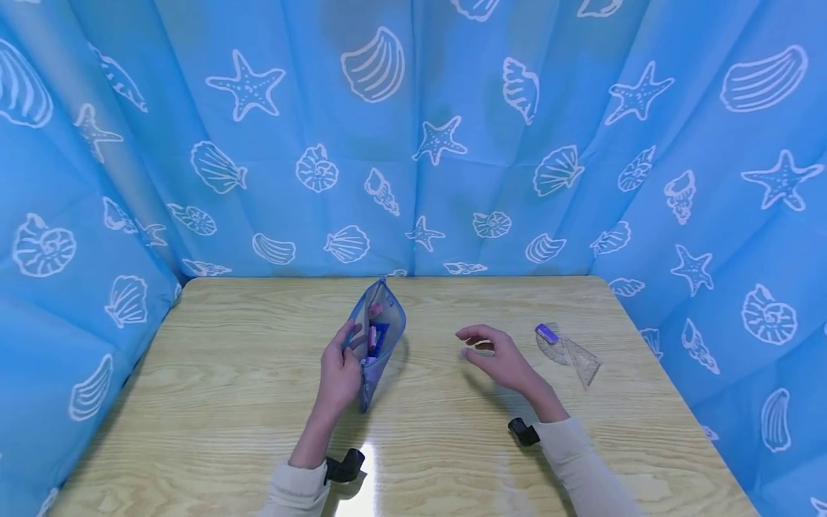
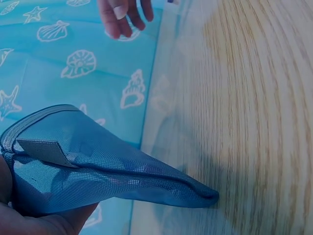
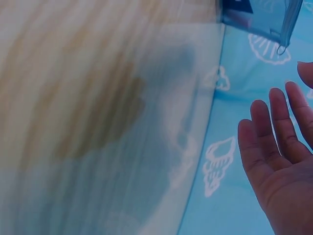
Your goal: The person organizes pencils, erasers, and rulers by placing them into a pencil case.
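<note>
My left hand (image 1: 341,370) grips a blue mesh zipper pouch (image 1: 395,314) by its left side, just above the table. The pouch's mouth gapes upward, and inside lie a pink item (image 1: 375,309) and some blue and purple small items (image 1: 380,336), their kinds not clear. In the left wrist view, the side seam of the mesh pouch (image 2: 122,171) points towards the table. Right of the pouch, my right hand (image 1: 507,362) hovers over the table with relaxed, slightly bent fingers and nothing in it. Its palm and loose fingers show in the right wrist view.
On the table's right side lie a clear protractor (image 1: 553,353), a clear triangular set square (image 1: 584,361) and a small purple-and-white block (image 1: 546,332) on the protractor's edge. A blue shell-patterned curtain (image 1: 452,187) hangs behind and beside the wooden table (image 1: 245,373).
</note>
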Demonstrator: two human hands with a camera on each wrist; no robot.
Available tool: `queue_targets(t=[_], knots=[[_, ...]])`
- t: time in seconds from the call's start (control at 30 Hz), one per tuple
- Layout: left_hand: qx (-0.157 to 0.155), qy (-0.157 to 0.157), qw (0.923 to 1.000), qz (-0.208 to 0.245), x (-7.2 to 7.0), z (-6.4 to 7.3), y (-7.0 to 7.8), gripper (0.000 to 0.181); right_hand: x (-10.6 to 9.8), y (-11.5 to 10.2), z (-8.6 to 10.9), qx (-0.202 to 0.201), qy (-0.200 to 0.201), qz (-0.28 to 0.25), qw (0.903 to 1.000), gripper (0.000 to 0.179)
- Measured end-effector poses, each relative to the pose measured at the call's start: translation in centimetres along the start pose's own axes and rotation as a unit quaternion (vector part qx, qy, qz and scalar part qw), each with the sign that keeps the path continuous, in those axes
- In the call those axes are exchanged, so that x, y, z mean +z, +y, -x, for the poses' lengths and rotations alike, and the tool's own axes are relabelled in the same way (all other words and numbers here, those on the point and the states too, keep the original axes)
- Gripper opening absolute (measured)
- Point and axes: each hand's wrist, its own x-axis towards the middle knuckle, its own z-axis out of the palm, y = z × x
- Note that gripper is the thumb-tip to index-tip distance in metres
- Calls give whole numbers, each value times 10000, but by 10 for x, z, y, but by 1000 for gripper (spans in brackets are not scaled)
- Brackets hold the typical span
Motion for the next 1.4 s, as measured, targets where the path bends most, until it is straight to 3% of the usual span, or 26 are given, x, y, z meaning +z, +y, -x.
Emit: queue_targets(t=[1.0, 1.2, 1.4], knots=[[52, 17, 9998, -199, -6, 0, -2, 55, -73, 43, 48, 320, 771, 799, 9933, 31], [46, 6, 9997, -219, -9, 0, -4, 56, -91, 50, 52, 302, 948, 797, 9918, 32], [5, -8, 9999, -146, -8, 1, -3, 56, -111, 62, 53, 540, 1081, 1078, 9868, 34]])
